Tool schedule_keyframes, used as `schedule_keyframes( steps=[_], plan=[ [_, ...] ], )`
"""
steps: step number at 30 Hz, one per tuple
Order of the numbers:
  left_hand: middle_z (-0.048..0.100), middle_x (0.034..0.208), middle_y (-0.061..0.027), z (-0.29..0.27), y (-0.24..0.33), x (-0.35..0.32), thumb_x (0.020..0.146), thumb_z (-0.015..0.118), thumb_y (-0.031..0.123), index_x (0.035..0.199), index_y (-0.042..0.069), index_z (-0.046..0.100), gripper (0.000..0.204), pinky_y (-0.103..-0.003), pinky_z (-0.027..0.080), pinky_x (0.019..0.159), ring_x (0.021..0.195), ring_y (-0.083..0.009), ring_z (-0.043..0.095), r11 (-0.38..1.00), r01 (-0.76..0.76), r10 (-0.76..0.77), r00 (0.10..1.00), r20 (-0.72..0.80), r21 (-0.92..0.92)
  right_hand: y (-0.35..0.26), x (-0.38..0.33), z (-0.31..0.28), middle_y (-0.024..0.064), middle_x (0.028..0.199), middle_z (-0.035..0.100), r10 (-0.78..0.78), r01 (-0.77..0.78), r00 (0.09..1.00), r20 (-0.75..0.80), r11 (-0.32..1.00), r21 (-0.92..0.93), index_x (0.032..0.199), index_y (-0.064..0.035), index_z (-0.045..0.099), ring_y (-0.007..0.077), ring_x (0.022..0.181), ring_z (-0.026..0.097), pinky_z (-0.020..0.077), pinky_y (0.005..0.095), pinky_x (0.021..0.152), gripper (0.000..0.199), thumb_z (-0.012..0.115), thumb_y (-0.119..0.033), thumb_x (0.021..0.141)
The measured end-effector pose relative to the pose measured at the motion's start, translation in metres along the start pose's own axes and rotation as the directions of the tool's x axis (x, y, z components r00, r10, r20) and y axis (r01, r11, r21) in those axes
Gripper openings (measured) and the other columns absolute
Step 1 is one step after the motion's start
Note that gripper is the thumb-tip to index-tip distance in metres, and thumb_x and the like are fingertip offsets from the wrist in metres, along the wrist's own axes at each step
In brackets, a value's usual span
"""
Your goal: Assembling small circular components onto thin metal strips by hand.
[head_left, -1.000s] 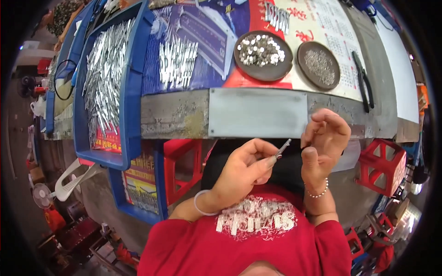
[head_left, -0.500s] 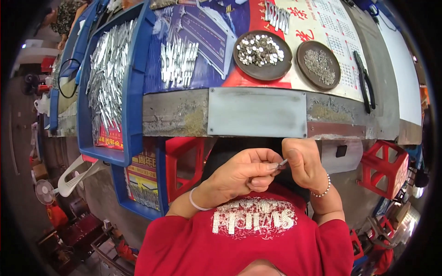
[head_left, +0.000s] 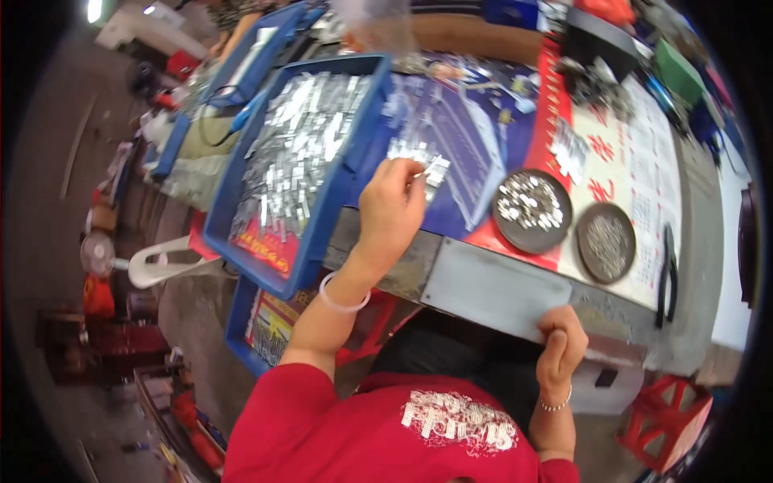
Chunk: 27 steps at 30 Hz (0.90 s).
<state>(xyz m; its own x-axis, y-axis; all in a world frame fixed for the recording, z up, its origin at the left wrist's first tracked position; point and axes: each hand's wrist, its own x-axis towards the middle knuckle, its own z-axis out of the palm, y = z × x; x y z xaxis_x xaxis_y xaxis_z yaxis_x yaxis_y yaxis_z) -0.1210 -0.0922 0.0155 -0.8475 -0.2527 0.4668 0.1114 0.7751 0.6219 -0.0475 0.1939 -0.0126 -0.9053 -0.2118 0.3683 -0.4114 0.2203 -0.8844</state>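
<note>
Left hand reaches past table edge beside blue tray.

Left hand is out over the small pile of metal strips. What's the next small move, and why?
Probably close the left hand fingertips on one strip of the pile and lift it clear: the fingers sit at the pile's edge, and the right hand waits curled at the bench edge.

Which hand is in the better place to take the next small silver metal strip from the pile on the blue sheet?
Probably the left hand: it is already at the pile of small silver metal strips on the blue sheet. The right hand is curled low at the grey metal table edge.
</note>
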Motion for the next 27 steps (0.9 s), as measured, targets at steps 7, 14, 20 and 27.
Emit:
schedule_keyframes(
  steps=[7,14,20,27],
  plan=[
    [0.054,0.080,-0.0171,0.008,-0.026,0.006,0.077,0.059,0.006,0.093,0.002,0.056,0.017,-0.045,0.045,0.066,0.076,-0.0367,0.056,0.917,-0.113,0.101,0.994,0.050,0.383,0.006,-0.008,0.004,0.0037,0.065,0.043,-0.036,0.038,0.997,-0.068,0.999,0.030,0.069,-0.0012,0.047,0.0089,0.051,0.035,0.0248,0.0236,0.046,0.048,0.035,-0.038,0.098],
    [0.060,0.086,-0.0147,-0.111,-0.023,-0.002,0.079,0.062,0.006,0.093,0.001,0.060,0.015,-0.033,0.049,0.064,0.074,-0.0261,0.062,0.955,0.008,-0.001,1.000,-0.023,0.298,0.003,-0.007,0.005,0.0031,0.066,0.043,-0.003,0.009,0.997,-0.071,0.997,0.082,0.069,-0.0020,0.046,0.0078,0.052,0.033,0.0235,0.0228,0.046,0.048,0.035,-0.039,0.098],
    [0.061,0.084,-0.0186,-0.215,-0.153,0.012,0.074,0.060,0.009,0.087,0.005,0.061,0.014,-0.042,0.048,0.074,0.079,-0.0348,0.060,0.773,0.131,-0.243,0.965,0.099,0.620,0.003,-0.004,0.005,0.0030,0.066,0.043,-0.031,0.035,0.997,-0.067,0.998,0.051,0.070,-0.0019,0.046,0.0088,0.053,0.034,0.0256,0.0232,0.048,0.040,0.037,-0.028,0.098],
    [0.054,0.085,-0.0180,-0.220,-0.222,0.006,0.072,0.058,0.004,0.091,0.006,0.052,0.019,-0.049,0.046,0.076,0.085,-0.0387,0.056,0.632,-0.040,-0.178,0.964,0.196,0.774,0.001,-0.007,0.005,0.0037,0.067,0.044,-0.039,0.043,0.996,-0.079,0.998,0.044,0.071,-0.0005,0.048,0.0085,0.053,0.034,0.0258,0.0231,0.048,0.032,0.042,-0.019,0.097]
  ],
)
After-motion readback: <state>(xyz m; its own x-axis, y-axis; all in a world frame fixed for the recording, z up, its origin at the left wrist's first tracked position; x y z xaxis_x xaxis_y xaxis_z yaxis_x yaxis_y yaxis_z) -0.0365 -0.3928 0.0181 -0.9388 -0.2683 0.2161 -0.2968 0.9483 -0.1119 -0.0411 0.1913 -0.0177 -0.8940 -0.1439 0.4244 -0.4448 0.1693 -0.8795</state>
